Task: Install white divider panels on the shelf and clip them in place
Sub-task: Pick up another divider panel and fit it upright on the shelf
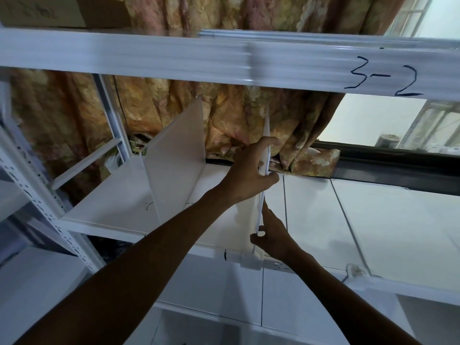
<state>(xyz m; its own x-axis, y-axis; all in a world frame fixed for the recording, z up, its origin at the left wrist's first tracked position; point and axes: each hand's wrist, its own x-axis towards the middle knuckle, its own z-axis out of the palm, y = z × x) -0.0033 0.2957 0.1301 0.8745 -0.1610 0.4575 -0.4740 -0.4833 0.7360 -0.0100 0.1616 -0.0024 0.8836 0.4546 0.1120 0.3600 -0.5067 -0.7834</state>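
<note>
Though shadowed, white shelf [323, 215] (curtain [236, 115] behind)

The panel [266, 125] stands edge-on, so neither face shows, and the left hand [251, 170] covers its middle. The right hand [272, 232] hides the far side of its lower edge. The clip [251, 261] below, on the shelf [112, 210] front, is a pale blur; whether it grips cannot be told. The right forearm [336, 295] covers part of a small written mark [280, 266]. The top edge cuts off the box [49, 11]. Beyond the window [368, 118], a dark thing [388, 140] is too blurred to name.
</note>
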